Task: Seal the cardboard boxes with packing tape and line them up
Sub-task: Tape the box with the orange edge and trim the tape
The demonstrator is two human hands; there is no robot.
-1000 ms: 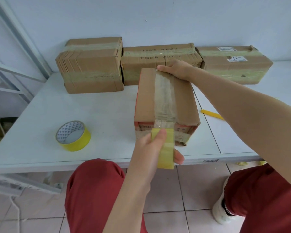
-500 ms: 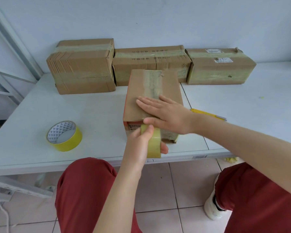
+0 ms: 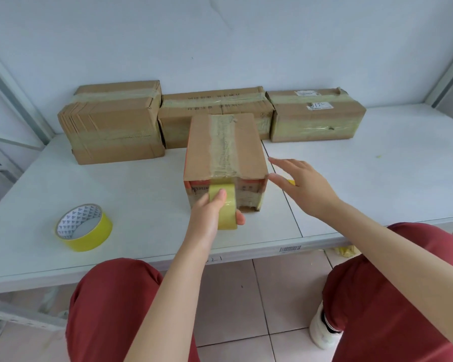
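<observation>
A cardboard box (image 3: 249,142) stands in the middle of the white table (image 3: 141,184), its short end toward the near edge. A strip of clear packing tape (image 3: 224,147) runs down the middle of its top from far to near and bends over the near top edge.

The left hand (image 3: 207,220) grips a roll of yellowish packing tape (image 3: 226,207) held against the box's near face, with the thumb laid over the roll's outer side and the fingers curled round from below.

The right hand (image 3: 304,189) is spread flat with straight fingers, holding nothing, just right of the box's near right corner. Whether the thumb tip touches the cardboard cannot be told. A small yellow object (image 3: 291,182) shows under this hand, mostly hidden.

Against the far wall three taped boxes sit side by side: a taller left box (image 3: 113,121), a middle box (image 3: 215,103) with printed characters, partly behind the centre box, and a right box (image 3: 317,116) bearing white labels.

A second, bright yellow tape roll (image 3: 84,227) lies flat on the near left of the table, well apart from the hands.
</observation>
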